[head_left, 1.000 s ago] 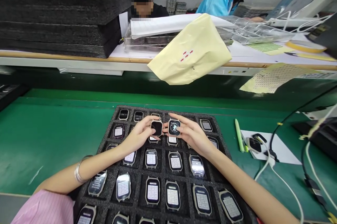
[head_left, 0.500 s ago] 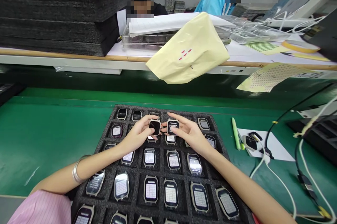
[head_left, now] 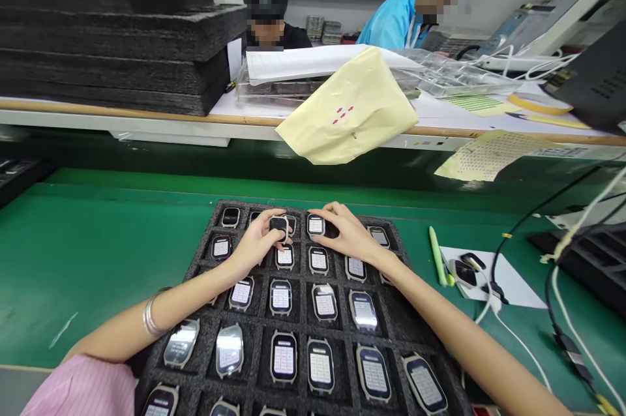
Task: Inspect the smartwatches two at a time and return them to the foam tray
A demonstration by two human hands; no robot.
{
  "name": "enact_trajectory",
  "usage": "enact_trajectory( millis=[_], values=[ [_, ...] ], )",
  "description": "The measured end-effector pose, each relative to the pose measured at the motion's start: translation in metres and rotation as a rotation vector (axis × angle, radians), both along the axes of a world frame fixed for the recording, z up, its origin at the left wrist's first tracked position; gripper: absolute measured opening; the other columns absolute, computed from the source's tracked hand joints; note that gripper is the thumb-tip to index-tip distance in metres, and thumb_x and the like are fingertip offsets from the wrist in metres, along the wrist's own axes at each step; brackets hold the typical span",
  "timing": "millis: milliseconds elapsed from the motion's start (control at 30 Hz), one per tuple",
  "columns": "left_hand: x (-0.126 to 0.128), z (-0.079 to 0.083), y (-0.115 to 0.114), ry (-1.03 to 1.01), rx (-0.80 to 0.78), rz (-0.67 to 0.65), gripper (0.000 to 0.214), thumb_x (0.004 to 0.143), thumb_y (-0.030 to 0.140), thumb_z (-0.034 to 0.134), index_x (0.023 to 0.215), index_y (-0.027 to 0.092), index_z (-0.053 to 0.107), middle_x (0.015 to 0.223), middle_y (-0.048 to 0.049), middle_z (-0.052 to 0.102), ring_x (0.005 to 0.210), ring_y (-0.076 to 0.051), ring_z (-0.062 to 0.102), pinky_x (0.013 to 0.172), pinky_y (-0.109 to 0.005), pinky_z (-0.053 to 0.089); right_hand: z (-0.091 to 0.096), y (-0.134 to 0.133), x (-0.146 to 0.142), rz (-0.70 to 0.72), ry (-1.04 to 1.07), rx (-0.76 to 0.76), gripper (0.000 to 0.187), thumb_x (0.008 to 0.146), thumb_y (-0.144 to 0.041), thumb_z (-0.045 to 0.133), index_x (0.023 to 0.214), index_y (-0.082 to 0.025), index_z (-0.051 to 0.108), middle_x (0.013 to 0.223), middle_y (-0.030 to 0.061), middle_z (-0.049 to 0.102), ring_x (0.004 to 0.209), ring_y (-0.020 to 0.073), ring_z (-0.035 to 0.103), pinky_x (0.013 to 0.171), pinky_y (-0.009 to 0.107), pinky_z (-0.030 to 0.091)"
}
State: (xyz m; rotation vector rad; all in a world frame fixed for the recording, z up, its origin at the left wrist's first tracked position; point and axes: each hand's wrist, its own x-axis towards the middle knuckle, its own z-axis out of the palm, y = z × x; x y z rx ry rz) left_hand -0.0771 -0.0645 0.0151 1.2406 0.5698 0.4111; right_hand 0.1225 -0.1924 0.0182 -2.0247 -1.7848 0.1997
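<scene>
My left hand [head_left: 257, 238] is closed on a strapless smartwatch [head_left: 278, 225] with a dark screen, held tilted above the far rows of a black foam tray [head_left: 247, 331]. Thumb and fingers of my right hand [head_left: 346, 233] pinch a second watch [head_left: 315, 225] by its sides. That one shows a lit white grid and lies at a compartment in the tray's far row; whether it rests on the bottom I cannot tell. More strapless watches sit face up in the compartments, such as a lit watch [head_left: 283, 356] nearer me. My left hand partly hides its neighbours.
A green pen [head_left: 437, 253] lies right of the tray beside white paper [head_left: 523, 285] with a watch and cables [head_left: 493, 302]. Ahead, a shelf holds stacked black foam [head_left: 107, 44] and a yellow bag [head_left: 352, 113] overhanging its edge. Two people are beyond it.
My right hand has moved its watch away from the left one, to a far-row compartment. Its screen went from text to a white grid. My left hand shifted slightly left, still gripping the dark watch.
</scene>
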Motion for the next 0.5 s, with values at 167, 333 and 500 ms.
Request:
enact_trajectory(
  millis=[167,333,500],
  values=[
    [-0.002,0.006,0.004,-0.035,0.100,0.040,0.045,0.071,0.018,0.060,0.114,0.014,0.048,0.080,-0.0012,0.059,0.063,-0.011,0.059,0.055,-0.022,0.044,0.020,0.027,-0.007,0.161,-0.060,-0.100,0.050,0.085,-0.039,0.066,0.130,-0.022,0.052,0.114,0.0085,0.055,0.104,0.0280,0.048,0.090,0.039,0.040],
    [-0.006,0.003,0.007,-0.035,0.318,0.045,0.041,0.073,0.021,0.060,0.113,0.014,0.052,0.082,-0.0024,0.061,0.062,-0.011,0.055,0.060,-0.025,0.044,0.004,0.063,-0.045,0.109,-0.044,-0.139,0.015,0.087,-0.012,0.058,0.100,-0.013,0.066,0.090,0.0119,0.059,0.091,0.0275,0.053,0.083,0.037,0.040],
    [-0.016,0.007,0.007,-0.064,0.541,0.042,0.037,0.071,0.012,0.055,0.108,0.017,0.055,0.105,-0.0054,0.062,0.091,-0.017,0.058,0.085,-0.030,0.045,-0.004,0.072,-0.056,-0.001,0.074,-0.021,0.007,0.085,-0.017,0.060,0.090,-0.013,0.062,0.084,0.0096,0.057,0.084,0.0254,0.057,0.075,0.035,0.046]
  ],
)
